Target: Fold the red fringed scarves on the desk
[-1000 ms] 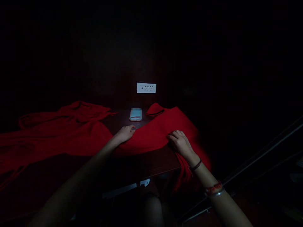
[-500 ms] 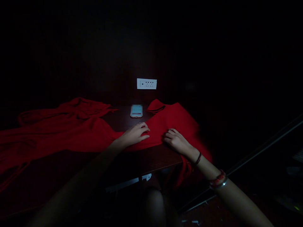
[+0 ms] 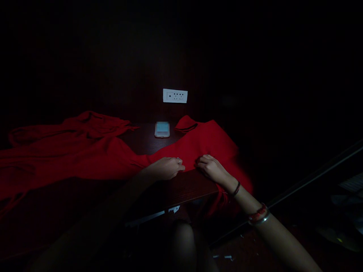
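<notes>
Deep darkness fills most of the room, with dim light at the centre. A white socket (image 3: 175, 96) sits on the dark wall (image 3: 136, 83) above the brown desk (image 3: 184, 190). Pale scraps (image 3: 228, 257) dot the reddish floor (image 3: 244, 249); at right, a pale edge (image 3: 312, 180) slants.

No readable words, brands or numbers in this dark scene.
The lit screen of a phone (image 3: 162, 130), lying on the dark table (image 3: 147, 143), is blurred into blocks, so its text cannot be made out. On the wall behind it, a white socket plate (image 3: 175, 96) shows dark holes and slots; any lettering is too small to read. At the far right, a dim, pale item (image 3: 353, 183) bears faint lines, possibly print, illegible.
</notes>
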Demonstrator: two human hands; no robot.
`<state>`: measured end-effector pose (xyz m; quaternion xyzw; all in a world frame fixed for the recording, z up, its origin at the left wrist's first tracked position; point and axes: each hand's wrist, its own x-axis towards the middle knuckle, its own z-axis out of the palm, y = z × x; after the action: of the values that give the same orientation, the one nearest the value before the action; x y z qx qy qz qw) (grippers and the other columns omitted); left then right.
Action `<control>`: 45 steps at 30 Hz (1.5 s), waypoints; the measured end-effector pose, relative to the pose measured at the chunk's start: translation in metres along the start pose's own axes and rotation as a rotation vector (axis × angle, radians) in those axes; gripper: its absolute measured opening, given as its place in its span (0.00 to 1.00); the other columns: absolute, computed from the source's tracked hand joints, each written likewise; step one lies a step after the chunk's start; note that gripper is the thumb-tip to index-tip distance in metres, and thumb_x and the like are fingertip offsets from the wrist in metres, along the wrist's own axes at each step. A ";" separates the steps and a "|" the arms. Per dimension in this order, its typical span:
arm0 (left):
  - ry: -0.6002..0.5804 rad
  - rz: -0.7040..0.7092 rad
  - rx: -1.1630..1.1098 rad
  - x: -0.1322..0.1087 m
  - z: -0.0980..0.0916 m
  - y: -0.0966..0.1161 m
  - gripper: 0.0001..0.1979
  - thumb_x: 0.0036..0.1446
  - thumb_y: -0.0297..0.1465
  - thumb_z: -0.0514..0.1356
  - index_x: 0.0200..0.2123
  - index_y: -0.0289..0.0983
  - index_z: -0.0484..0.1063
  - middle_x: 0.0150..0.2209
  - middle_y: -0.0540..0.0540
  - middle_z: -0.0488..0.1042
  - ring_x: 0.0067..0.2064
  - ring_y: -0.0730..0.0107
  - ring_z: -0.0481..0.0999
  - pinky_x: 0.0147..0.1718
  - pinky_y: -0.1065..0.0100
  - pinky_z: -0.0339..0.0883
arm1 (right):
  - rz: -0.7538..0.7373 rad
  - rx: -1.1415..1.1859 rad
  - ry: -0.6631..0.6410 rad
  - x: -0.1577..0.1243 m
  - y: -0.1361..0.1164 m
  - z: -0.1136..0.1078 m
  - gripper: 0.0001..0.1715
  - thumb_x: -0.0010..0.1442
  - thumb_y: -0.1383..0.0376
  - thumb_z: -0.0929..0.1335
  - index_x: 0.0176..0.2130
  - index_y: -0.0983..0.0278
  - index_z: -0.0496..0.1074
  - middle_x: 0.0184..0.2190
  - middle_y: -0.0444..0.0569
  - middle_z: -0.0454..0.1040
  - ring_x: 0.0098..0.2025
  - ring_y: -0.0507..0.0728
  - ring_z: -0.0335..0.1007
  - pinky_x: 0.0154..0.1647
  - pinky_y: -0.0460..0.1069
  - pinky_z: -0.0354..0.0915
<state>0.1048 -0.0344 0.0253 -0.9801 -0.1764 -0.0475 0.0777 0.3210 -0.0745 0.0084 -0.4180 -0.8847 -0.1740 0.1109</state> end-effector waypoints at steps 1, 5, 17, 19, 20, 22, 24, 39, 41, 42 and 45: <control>0.004 0.009 -0.029 0.000 -0.001 -0.001 0.09 0.54 0.28 0.48 0.34 0.38 0.68 0.35 0.48 0.68 0.36 0.70 0.68 0.33 0.72 0.60 | 0.000 0.007 -0.010 0.000 0.000 0.000 0.11 0.57 0.68 0.59 0.34 0.65 0.70 0.30 0.50 0.68 0.35 0.53 0.58 0.38 0.49 0.55; 0.093 -0.062 -0.133 -0.002 -0.009 -0.021 0.14 0.57 0.32 0.44 0.33 0.37 0.69 0.35 0.48 0.70 0.39 0.71 0.67 0.40 0.71 0.58 | 0.004 0.074 -0.027 0.002 -0.001 -0.008 0.12 0.54 0.73 0.60 0.35 0.66 0.70 0.32 0.50 0.69 0.37 0.54 0.60 0.40 0.49 0.56; -0.016 -0.896 -0.368 -0.053 0.002 -0.108 0.19 0.54 0.37 0.43 0.38 0.33 0.68 0.41 0.44 0.71 0.41 0.67 0.69 0.38 0.73 0.60 | 0.367 0.248 -0.234 0.149 -0.007 -0.013 0.18 0.51 0.75 0.58 0.40 0.68 0.69 0.40 0.53 0.70 0.43 0.53 0.64 0.41 0.42 0.57; -0.046 -0.819 -0.348 -0.060 -0.001 -0.111 0.18 0.54 0.37 0.44 0.38 0.34 0.68 0.41 0.44 0.71 0.41 0.68 0.69 0.39 0.73 0.59 | 0.364 0.256 -0.258 0.165 -0.017 0.004 0.17 0.54 0.72 0.57 0.41 0.68 0.68 0.42 0.54 0.69 0.44 0.54 0.64 0.41 0.43 0.57; -0.073 -0.751 -0.359 -0.063 -0.004 -0.111 0.18 0.54 0.36 0.44 0.39 0.35 0.68 0.41 0.45 0.71 0.41 0.69 0.69 0.39 0.74 0.59 | 0.351 0.255 -0.247 0.168 -0.023 0.012 0.17 0.56 0.70 0.57 0.42 0.68 0.67 0.43 0.55 0.68 0.45 0.54 0.63 0.42 0.44 0.56; -0.122 -0.642 -0.373 -0.066 -0.007 -0.111 0.17 0.54 0.33 0.43 0.40 0.36 0.67 0.39 0.48 0.71 0.40 0.72 0.69 0.40 0.75 0.59 | 0.322 0.230 -0.230 0.167 -0.030 0.023 0.17 0.58 0.67 0.55 0.41 0.68 0.67 0.43 0.56 0.68 0.45 0.55 0.63 0.46 0.47 0.54; -0.136 -0.620 -0.338 -0.066 -0.008 -0.109 0.17 0.54 0.29 0.41 0.41 0.35 0.66 0.36 0.48 0.72 0.38 0.74 0.69 0.39 0.75 0.59 | 0.295 0.178 -0.246 0.160 -0.031 0.028 0.18 0.59 0.64 0.55 0.40 0.68 0.68 0.41 0.57 0.70 0.45 0.56 0.63 0.50 0.52 0.49; -0.150 -0.541 -0.494 -0.066 -0.010 -0.104 0.15 0.48 0.40 0.53 0.33 0.39 0.72 0.25 0.53 0.70 0.27 0.76 0.66 0.26 0.78 0.56 | 0.264 0.003 -0.175 0.139 -0.008 0.003 0.17 0.54 0.74 0.56 0.38 0.70 0.69 0.39 0.56 0.68 0.43 0.55 0.61 0.50 0.47 0.48; -0.110 -0.538 -0.484 -0.067 -0.014 -0.104 0.13 0.47 0.40 0.53 0.29 0.37 0.72 0.22 0.53 0.67 0.24 0.77 0.64 0.24 0.77 0.54 | 0.267 0.009 -0.144 0.137 -0.007 0.002 0.17 0.55 0.74 0.56 0.39 0.69 0.68 0.39 0.55 0.68 0.42 0.54 0.61 0.49 0.47 0.49; -0.059 -0.542 -0.464 -0.067 -0.016 -0.104 0.13 0.47 0.39 0.53 0.27 0.36 0.71 0.21 0.53 0.66 0.24 0.77 0.63 0.23 0.77 0.54 | 0.267 0.012 -0.134 0.137 -0.007 0.002 0.17 0.55 0.74 0.56 0.39 0.69 0.68 0.39 0.55 0.68 0.42 0.54 0.61 0.48 0.47 0.49; 0.153 -0.564 -0.411 -0.068 -0.021 -0.104 0.12 0.47 0.38 0.54 0.25 0.35 0.69 0.20 0.53 0.62 0.23 0.77 0.61 0.23 0.77 0.53 | 0.274 0.015 -0.107 0.136 -0.007 0.005 0.17 0.54 0.75 0.56 0.39 0.68 0.68 0.38 0.55 0.68 0.41 0.54 0.61 0.46 0.46 0.51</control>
<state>0.0032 0.0359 0.0518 -0.8817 -0.4203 -0.1747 -0.1241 0.2304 0.0188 0.0486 -0.5428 -0.8252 -0.1280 0.0897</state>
